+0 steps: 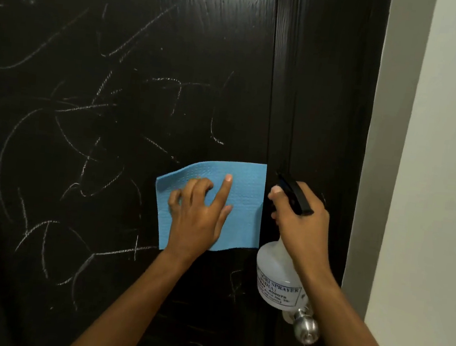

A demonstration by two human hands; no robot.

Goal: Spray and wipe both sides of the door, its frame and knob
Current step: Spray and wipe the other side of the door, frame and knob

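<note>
Black door scrawled with chalk marks, pale wall to its right. Left hand pressing blue cloth flat against door, fingers partly curled. Right hand gripping spray bottle just above silver knob.

Dim indoor light, soft sheen on black door, slight blur, wide-angle bend at edges.

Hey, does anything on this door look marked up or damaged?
Yes. White chalk-like scribbles cover the black door, left of and above the blue cloth under the left hand. No breakage shows.
</note>
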